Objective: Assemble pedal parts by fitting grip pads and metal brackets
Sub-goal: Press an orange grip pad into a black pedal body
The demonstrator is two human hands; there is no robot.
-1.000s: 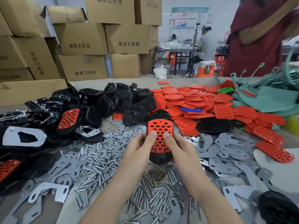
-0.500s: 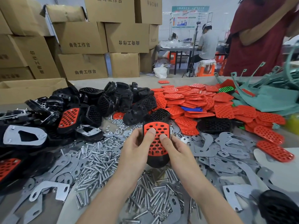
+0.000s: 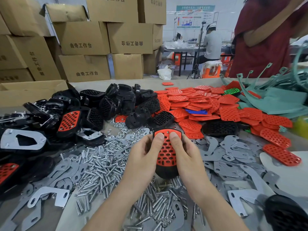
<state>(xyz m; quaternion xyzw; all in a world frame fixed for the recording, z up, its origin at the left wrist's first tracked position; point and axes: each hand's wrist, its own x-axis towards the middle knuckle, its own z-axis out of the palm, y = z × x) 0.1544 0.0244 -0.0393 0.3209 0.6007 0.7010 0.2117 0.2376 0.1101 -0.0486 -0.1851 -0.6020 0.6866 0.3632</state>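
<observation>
**Item: pedal body (image 3: pixel 166 173), black, with grip pad (image 3: pixel 166 152), red, perforated.**

Location: held at centre view, clear of the counter (image 3: pixel 196 81), above a heap of loose bolts (image 3: pixel 100 167). The pad is laid into the face of the body, and a dark strip of body is exposed below its near end.

Hold: the body is clasped from either side by the left hand (image 3: pixel 143 157) and the right hand (image 3: pixel 188 157). Both thumbs are pressed side by side on the far end of the pad. The remaining fingers (image 3: pixel 150 145) are curled round behind the body, where their tips are hidden.

Stage, as judged: the pad is being pressed home and no bracket is fitted yet.

Stock nearby: metal brackets (image 3: pixel 230 157) to the right, spare red pads (image 3: pixel 208 104) beyond, and bare black bodies (image 3: pixel 116 100) to the far left.

Hazards, as judged:
- Uneven seating is likely if force is applied at the far end only, since the near end could be levered up.
- The bolt holes could be left out of line if the pad is skewed in its recess, so later bolting would be blocked.
- The part is unsupported, so a slip under thumb pressure could drop it into the bolts.
- A stray nut (image 3: pixel 126 129) could be trapped under the pad if the part is set down unseated.
</observation>
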